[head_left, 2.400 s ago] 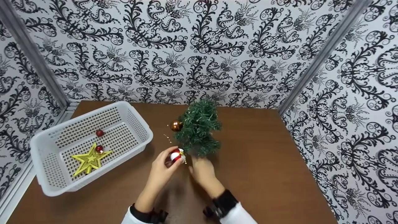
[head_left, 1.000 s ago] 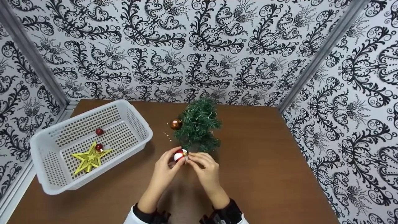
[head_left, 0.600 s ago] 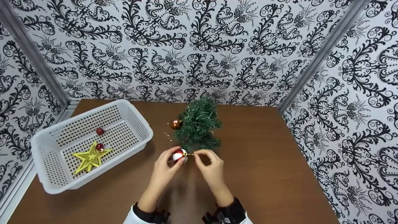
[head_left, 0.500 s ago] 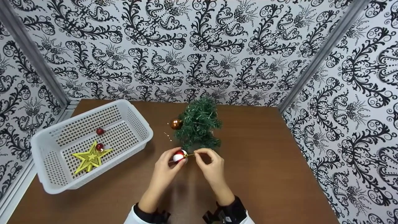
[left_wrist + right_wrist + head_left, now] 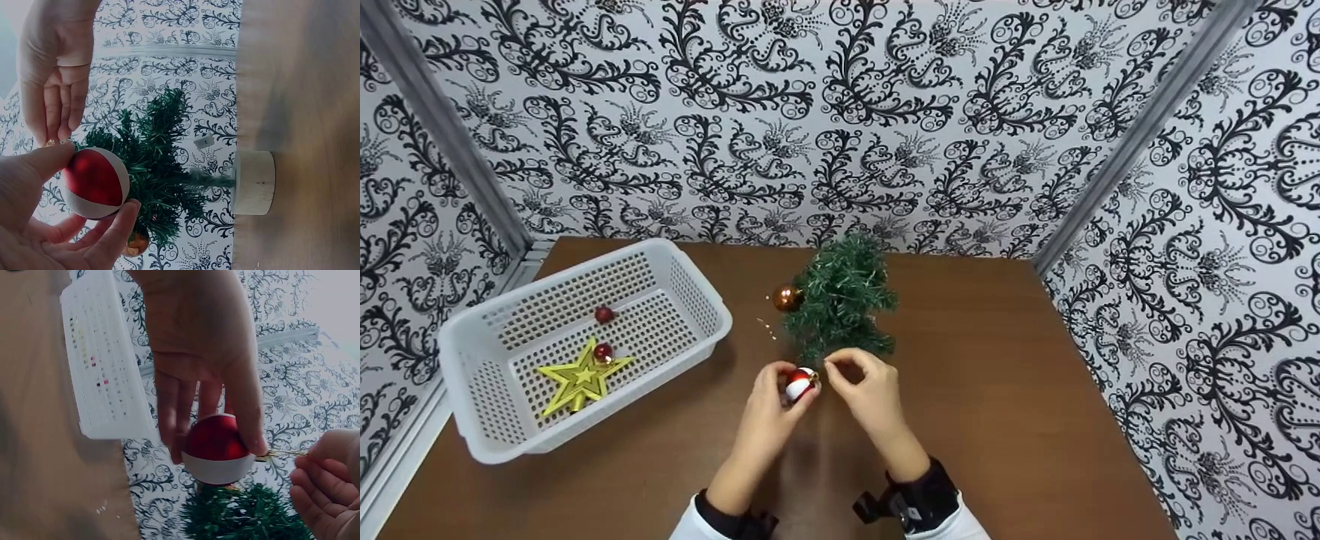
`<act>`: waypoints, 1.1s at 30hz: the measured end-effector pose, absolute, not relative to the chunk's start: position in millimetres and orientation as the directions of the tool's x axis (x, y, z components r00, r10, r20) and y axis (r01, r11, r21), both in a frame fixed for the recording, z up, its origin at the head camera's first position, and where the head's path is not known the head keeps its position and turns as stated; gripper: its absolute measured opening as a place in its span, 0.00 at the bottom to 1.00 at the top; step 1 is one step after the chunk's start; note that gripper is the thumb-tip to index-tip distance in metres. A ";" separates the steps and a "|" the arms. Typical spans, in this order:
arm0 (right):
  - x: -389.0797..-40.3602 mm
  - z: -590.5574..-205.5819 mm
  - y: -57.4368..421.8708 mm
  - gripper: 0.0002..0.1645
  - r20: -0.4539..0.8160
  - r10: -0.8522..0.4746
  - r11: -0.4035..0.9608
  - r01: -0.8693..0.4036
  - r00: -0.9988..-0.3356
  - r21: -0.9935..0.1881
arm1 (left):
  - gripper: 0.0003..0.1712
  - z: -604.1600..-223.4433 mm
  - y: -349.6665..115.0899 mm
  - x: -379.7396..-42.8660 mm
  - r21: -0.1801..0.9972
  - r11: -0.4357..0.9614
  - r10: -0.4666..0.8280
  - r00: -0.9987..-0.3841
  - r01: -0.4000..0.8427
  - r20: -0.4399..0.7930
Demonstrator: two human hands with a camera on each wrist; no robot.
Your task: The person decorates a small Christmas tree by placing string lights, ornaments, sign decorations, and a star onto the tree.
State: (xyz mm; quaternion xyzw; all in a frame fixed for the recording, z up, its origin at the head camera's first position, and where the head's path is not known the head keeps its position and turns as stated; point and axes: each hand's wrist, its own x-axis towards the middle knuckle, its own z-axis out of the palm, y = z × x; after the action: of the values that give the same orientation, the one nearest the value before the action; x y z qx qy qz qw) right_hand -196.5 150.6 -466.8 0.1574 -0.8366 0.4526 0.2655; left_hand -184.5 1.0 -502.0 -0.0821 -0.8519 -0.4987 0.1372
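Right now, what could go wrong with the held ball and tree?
Left hand grips the red-and-white ball by its fingers: it might slip. Right hand pinches its thin gold string: a hard tug could tear it loose. Both hands are close to the tree: a bump could jolt the copper ball at its side.

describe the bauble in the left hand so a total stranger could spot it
On the brown table, find the green tree. In front, the left hand holds the bauble while the right hand pinches its gold cord. It alone is banded red and white: the copper bauble at the tree is plain, and the red baubles in the basket lack white.
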 end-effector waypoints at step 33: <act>-195.4 -447.9 154.6 0.03 0.532 -0.241 0.671 -0.535 -0.812 -0.512 | 0.09 -495.9 5.5 -200.0 0.720 0.516 0.055 -0.857 0.464 0.513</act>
State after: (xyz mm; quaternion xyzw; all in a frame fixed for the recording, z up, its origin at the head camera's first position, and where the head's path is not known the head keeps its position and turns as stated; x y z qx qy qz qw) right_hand -195.4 154.6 -447.9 0.2184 -0.8884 0.3415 0.2157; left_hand -200.0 5.5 -495.9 -0.1540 -0.8426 -0.4672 0.2192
